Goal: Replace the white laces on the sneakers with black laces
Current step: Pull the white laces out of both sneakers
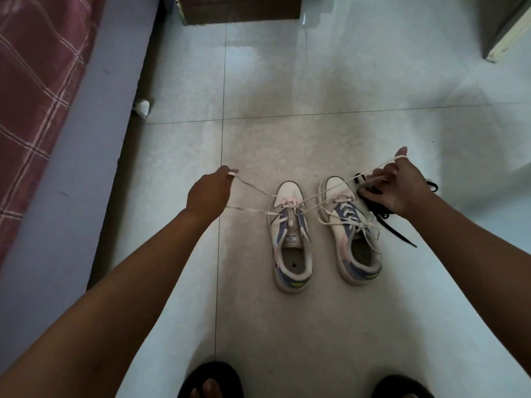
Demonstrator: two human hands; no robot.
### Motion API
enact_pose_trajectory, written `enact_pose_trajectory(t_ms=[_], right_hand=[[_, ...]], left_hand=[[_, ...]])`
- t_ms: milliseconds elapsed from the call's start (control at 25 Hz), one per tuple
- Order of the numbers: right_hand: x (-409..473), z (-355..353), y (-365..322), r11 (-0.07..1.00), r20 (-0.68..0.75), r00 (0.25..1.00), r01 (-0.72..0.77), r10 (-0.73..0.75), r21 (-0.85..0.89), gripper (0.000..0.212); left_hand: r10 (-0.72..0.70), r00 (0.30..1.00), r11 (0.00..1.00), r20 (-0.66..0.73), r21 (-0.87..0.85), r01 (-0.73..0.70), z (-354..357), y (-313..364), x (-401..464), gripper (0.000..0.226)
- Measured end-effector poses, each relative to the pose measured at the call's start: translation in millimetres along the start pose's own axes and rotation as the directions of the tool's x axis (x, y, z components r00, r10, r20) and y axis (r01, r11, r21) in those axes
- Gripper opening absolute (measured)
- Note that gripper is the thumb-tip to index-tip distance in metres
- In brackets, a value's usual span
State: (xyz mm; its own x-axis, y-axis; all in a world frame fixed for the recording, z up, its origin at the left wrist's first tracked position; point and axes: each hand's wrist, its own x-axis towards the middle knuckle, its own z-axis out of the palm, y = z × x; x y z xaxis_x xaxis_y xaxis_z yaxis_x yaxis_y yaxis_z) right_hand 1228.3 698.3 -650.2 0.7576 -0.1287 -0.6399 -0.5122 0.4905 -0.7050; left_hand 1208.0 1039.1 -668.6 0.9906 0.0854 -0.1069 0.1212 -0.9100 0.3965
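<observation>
A glossy floor (316, 81) of large pale tiles with thin grout lines fills most of the view. Along the left runs a bed (71, 139) with a smooth lavender side and a maroon checked cover on top. A brown wooden box-like piece (238, 10) stands at the far edge, and a pale cabinet corner (505, 27) sits at the upper right. A small crumpled white wad (142, 108) lies by the bed's base.

Two sneakers stand side by side on the floor, toes pointing away. The left sneaker (290, 239), white with purple and pink panels, is almost unlaced; its flat white lace (250, 209) stretches taut out both sides from the lowest eyelets. The left hand (208, 193) has a closed grip pinching one end; the right hand (393, 185) is curled round the other end, directly above a heap of black laces (398, 228) just right of the right sneaker (353, 234), which is fully laced in white. Dark slippers (211, 380) show at the bottom edge.
</observation>
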Motion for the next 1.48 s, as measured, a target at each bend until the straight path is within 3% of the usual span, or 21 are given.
enact_pose_trajectory(t_ms=[80,160,200,280,360,560,600,640,720,760,800,840,880,920,960,1000,1040,1080,1160,1280,1480], right_hand=[[-1.7,4.0,-4.8,1.0,0.011,1.0,-0.007,0.007,-0.006,0.066],[3.3,0.5,-5.7,0.87,-0.053,0.985,0.122,-0.167,-0.477,0.062],[7.1,-5.0,-5.2,0.544,-0.012,0.945,0.178,-0.328,-0.82,0.062],[7.7,-10.8,-7.1,-0.191,0.238,0.811,0.159,-0.535,-0.969,0.06],[7.3,-14.2,-10.8,-0.429,0.398,0.733,0.16,-0.551,-0.889,0.055],[9.5,-26.8,-12.3,-0.43,0.287,0.814,0.052,-0.504,-0.901,0.051],[6.5,-24.9,-11.0,-0.424,0.268,0.84,0.05,-0.471,-0.904,0.046],[2.5,-20.1,-8.1,-0.384,0.24,0.88,0.073,-0.41,-0.921,0.039],[-7.8,-1.4,3.0,-0.201,0.254,0.946,0.213,-0.202,-0.956,0.032],[-14.3,10.9,13.1,-0.067,0.292,0.95,0.286,-0.108,-0.956,0.029],[-20.5,23.6,26.5,0.028,0.335,0.941,0.336,-0.039,-0.941,0.027],[-25.6,35.0,42.8,0.038,0.372,0.928,0.372,0.015,-0.928,0.027],[-28.9,44.8,59.8,-0.023,0.393,0.917,0.395,0.065,-0.918,0.031],[-30.1,52.4,76.8,-0.124,0.39,0.914,0.402,0.11,-0.907,0.038],[-29.7,57.7,90.4,-0.232,0.373,0.918,0.395,0.134,-0.889,0.046],[-27.7,61.6,100.1,-0.314,0.361,0.923,0.384,0.13,-0.868,0.05],[-25.2,64.5,106.6,-0.356,0.359,0.927,0.373,0.108,-0.857,0.048],[-22.9,66.8,110.1,-0.375,0.351,0.933,0.356,0.085,-0.856,0.044],[-20.5,69.4,115.3,-0.426,0.333,0.94,0.33,0.069,-0.842,0.032],[-20.1,66.7,116.4,-0.503,0.308,0.949,0.299,0.067,-0.811,0.028],[-30.6,54.4,118.4,-0.42,0.299,0.947,0.32,0.116,-0.849,0.032]], left_hand=[[0.227,0.973,0.865,0.039,0.452,-0.22,-1.2,-0.1,5.0,0.029],[0.248,0.963,0.746,0.109,0.613,-0.262,-4.1,1.4,9.8,0.022],[0.244,0.96,0.697,0.135,0.664,-0.271,-5.4,0.4,11.2,0.019],[0.173,0.972,0.645,0.161,0.727,-0.235,-9.1,-4.4,12.8,0.016],[0.075,0.979,0.583,0.188,0.789,-0.196,-13.1,-9.9,9.6,0.022],[0.22,0.908,0.207,0.357,0.892,-0.401,-15.1,-22.8,-1.4,0.047],[0.228,0.909,0.223,0.35,0.889,-0.399,-12.3,-26.3,0.3,0.041],[0.203,0.929,0.317,0.31,0.876,-0.362,-10.1,-26.7,2.1,0.033],[0.042,0.993,0.797,0.113,0.596,-0.101,-7.3,-18.8,4.4,0.017],[-0.123,0.992,0.959,0.02,0.259,0.114,-6.9,-13.4,6.8,0.021],[-0.279,0.96,0.948,0.024,-0.154,0.28,-9.3,-7.6,9.2,0.032],[-0.393,0.913,0.731,0.108,-0.565,0.382,-13.6,-1.5,11.4,0.042],[-0.464,0.857,0.43,0.225,-0.788,0.44,-17.1,3.6,14.4,0.048],[-0.509,0.819,0.281,0.266,-0.848,0.45,-19.8,6.2,16.3,0.051],[-0.53,0.821,0.37,0.213,-0.813,0.45,-23.1,7.3,16.2,0.052],[-0.504,0.861,0.635,0.069,-0.646,0.423,-25.9,3.9,14.9,0.05],[-0.367,0.925,0.902,-0.098,-0.279,0.328,-25.3,-5.4,13.3,0.046],[-0.179,0.975,0.972,-0.134,0.13,0.196,-26.0,-13.3,9.5,0.04],[-0.039,0.999,0.834,0.033,0.551,0.014,-27.1,-32.9,3.6,0.025],[-0.163,0.974,0.601,0.158,0.799,-0.029,-32.8,-68.9,-9.3,0.017],[-0.191,0.941,0.712,0.28,0.699,-0.063,-18.4,-96.7,-40.0,0.028]])
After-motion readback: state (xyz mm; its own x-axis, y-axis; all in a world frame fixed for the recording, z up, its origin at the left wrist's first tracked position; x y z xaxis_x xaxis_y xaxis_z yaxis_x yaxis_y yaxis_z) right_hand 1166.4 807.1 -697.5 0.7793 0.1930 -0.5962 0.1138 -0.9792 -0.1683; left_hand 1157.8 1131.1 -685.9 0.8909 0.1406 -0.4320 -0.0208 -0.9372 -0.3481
